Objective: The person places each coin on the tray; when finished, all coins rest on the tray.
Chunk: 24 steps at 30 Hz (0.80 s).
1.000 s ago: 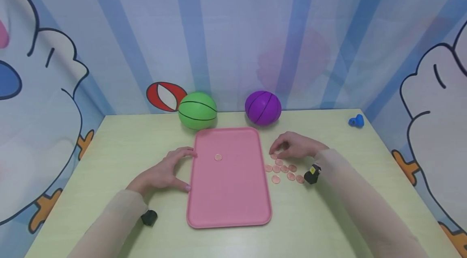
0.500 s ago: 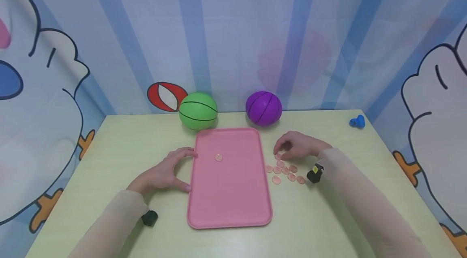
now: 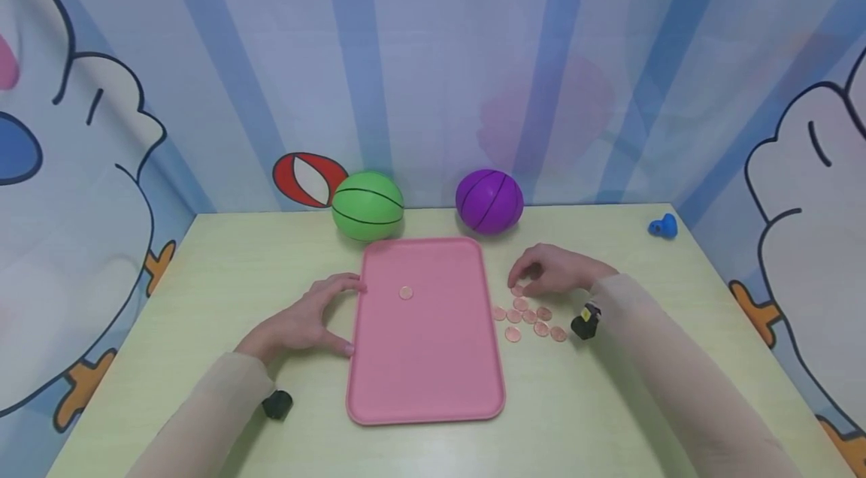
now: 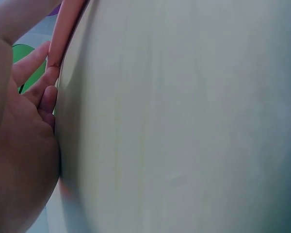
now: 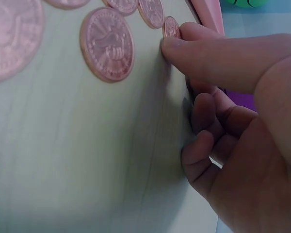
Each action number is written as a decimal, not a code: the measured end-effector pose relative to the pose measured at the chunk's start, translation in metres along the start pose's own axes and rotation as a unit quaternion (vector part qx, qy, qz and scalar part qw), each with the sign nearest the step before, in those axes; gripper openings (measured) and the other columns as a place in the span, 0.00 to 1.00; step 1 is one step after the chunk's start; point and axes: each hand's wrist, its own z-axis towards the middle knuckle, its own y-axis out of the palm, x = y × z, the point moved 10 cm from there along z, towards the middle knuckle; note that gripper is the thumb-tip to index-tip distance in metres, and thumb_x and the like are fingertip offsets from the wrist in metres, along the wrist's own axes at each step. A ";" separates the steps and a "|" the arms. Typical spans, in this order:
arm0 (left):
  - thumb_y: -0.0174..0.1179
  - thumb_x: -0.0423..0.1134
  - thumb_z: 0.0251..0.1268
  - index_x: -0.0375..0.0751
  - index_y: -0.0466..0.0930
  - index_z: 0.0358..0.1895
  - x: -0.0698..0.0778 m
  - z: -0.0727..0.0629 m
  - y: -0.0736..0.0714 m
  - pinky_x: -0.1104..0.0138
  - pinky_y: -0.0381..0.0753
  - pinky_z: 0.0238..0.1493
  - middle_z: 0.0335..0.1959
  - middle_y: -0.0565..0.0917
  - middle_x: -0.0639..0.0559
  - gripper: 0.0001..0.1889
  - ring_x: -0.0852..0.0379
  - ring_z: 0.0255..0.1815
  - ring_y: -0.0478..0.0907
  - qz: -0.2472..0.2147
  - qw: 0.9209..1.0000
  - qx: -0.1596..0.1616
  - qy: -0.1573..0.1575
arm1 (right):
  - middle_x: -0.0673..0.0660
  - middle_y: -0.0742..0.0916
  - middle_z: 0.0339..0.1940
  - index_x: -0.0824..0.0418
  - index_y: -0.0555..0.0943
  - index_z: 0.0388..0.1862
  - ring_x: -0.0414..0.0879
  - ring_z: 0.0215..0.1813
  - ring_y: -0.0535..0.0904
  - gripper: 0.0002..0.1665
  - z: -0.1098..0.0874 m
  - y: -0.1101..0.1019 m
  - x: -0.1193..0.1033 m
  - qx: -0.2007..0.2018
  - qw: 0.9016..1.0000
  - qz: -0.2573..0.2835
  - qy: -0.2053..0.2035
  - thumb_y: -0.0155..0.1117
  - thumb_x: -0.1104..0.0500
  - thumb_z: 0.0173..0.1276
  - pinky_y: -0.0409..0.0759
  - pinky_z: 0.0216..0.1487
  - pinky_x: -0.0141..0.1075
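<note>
My left hand [image 3: 307,316] lies at the left side of a pink tray [image 3: 426,373], thumb and fingers spread along its rim. In the left wrist view the fingertips [image 4: 51,75] touch the tray's edge [image 4: 65,29]. One copper-coloured coin [image 3: 405,292] lies in the upper left part of the tray. To the tray's right, my right hand [image 3: 555,270] bends over the far end of a loose group of coins [image 3: 529,316]. Its thumb [image 5: 184,51] and forefinger pinch a coin [image 5: 170,27] at its edges, low at the table surface; the other fingers curl under the palm.
Behind the tray sit a green ball [image 3: 367,206] and a purple ball [image 3: 489,201], near the table's back edge. A small blue object [image 3: 663,226] lies at the far right corner. A striped cloth backdrop [image 3: 433,72] rises behind the table.
My right hand has shifted slightly right, and the coin at its fingertips moved with it. My left hand and the tray stay in place.
</note>
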 end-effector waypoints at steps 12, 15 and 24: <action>0.86 0.51 0.43 0.53 0.68 0.76 0.003 0.000 0.000 0.29 0.48 0.78 0.83 0.60 0.48 0.53 0.37 0.83 0.49 0.001 1.000 0.001 0.003 | 0.51 0.86 0.47 0.55 0.88 0.45 0.48 0.52 0.77 0.13 0.002 0.002 -0.001 -0.023 1.000 -0.017 0.013 0.73 0.67 0.63 0.77 0.63 0.48; 0.86 0.51 0.43 0.53 0.68 0.76 0.003 0.000 0.000 0.29 0.48 0.78 0.83 0.60 0.48 0.53 0.38 0.82 0.49 0.000 1.000 0.001 0.003 | 0.51 0.86 0.45 0.55 0.87 0.44 0.48 0.50 0.76 0.12 0.002 0.003 -0.002 -0.028 0.999 -0.015 0.011 0.73 0.67 0.63 0.77 0.60 0.46; 0.86 0.51 0.43 0.54 0.68 0.76 0.000 0.000 -0.001 0.29 0.48 0.78 0.83 0.60 0.48 0.52 0.38 0.83 0.49 -0.002 1.000 0.003 0.000 | 0.51 0.87 0.38 0.60 0.85 0.40 0.48 0.46 0.78 0.09 0.000 0.003 -0.010 -0.029 0.999 0.018 -0.008 0.72 0.70 0.64 0.80 0.55 0.42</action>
